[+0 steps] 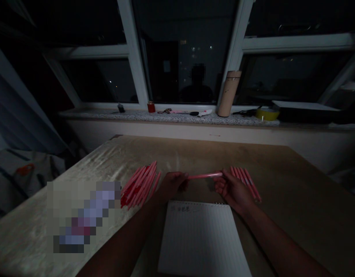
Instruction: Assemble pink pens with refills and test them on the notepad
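Between my two hands a slim pink pen (203, 176) is held nearly level, above the far edge of a notepad. The fingers of my left hand (174, 184) are closed on its left end. My right hand (231, 186) pinches the right end, its lower fingers curled. The spiral-bound notepad (203, 238) lies with a lined page up and some handwriting at its top. Left of my left hand is a loose pile of similar pink pens (139, 185), with something red among them. Several more pink pens (245, 184) lie side by side just beyond my right hand.
A blurred-out item (89, 215) lies on the worn tabletop (304, 215) at left. Along the granite windowsill (108, 115) stand a small red jar (151, 107), a tan flask (229, 94) and a yellow tape roll (267, 114). A curtain (24, 111) hangs at left.
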Motion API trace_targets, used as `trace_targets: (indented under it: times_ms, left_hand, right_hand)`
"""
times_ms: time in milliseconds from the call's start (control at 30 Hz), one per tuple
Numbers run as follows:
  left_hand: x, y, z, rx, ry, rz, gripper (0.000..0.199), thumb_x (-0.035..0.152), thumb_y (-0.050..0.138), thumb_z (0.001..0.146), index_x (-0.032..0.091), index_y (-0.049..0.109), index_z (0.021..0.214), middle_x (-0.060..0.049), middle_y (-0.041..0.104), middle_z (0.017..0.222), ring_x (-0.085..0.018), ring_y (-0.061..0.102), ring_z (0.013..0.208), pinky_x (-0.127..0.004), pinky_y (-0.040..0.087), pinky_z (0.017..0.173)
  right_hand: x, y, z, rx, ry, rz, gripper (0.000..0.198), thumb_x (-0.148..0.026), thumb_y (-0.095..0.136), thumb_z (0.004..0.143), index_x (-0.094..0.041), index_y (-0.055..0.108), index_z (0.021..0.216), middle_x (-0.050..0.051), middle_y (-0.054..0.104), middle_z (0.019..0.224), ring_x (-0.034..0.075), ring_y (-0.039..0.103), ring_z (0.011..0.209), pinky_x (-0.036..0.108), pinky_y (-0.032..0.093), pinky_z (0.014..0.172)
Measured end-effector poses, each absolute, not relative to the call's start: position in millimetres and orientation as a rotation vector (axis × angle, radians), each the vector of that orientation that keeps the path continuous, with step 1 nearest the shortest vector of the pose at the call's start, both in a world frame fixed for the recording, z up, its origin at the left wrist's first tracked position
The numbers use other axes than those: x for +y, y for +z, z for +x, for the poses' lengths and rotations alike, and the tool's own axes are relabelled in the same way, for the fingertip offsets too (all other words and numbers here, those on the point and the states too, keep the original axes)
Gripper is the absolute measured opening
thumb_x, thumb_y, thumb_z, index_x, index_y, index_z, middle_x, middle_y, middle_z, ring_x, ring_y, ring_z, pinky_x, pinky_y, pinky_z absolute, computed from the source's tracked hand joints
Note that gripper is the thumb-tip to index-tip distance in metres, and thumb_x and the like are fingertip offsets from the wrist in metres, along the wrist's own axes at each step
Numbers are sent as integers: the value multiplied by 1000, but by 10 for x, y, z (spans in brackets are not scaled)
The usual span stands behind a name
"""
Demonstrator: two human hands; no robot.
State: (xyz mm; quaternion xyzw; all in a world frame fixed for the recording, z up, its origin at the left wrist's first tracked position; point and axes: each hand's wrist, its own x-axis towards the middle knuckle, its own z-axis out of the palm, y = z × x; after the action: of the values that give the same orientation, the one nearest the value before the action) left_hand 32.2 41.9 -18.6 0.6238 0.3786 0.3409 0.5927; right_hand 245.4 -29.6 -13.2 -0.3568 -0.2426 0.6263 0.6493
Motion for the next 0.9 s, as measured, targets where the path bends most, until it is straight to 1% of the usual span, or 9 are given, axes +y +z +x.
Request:
trace_targets:
  times_ms: [133,300,467,600,900]
  left_hand:
    - [376,-119,323,916,809,1432,46,53,52,77,12,58,59,-1,53,49,-9,47,45,-22,37,47]
    - [370,-108,322,962,821,1439,47,55,50,77,12,57,58,-1,51,46,-9,46,43,-22,37,47]
    - [376,-124,340,951,802,1418,49,58,52,73,12,56,58,0,50,48,-9,45,43,-22,36,46]
    - [348,-90,357,924,785,1474,48,57,53,73,12,55,57,1,49,47,-8,43,44,-21,36,47]
    - [379,-125,329,885,782,1477,43,51,52,77,12,54,60,2,48,48,-8,43,44,-21,33,45]
  right_hand:
    - [-304,-140,2442,-592,1388,-833,19,-31,68,73,-14,65,82,4,69,65,11,59,50,23,47,49]
    - [-296,-165,2436,-579,1364,-837,18,-31,69,73,-14,65,79,4,69,63,12,59,49,23,47,47]
    - [-287,-162,2473,-510,1487,-739,14,-27,65,76,-13,67,81,5,69,65,13,61,52,24,49,50]
    - [-301,-131,2482,-521,1553,-659,20,-30,64,78,-13,68,86,5,69,65,13,61,55,23,49,50]
    - [-320,-107,2437,-560,1462,-719,22,-33,68,74,-13,69,83,4,67,63,12,60,53,22,48,49]
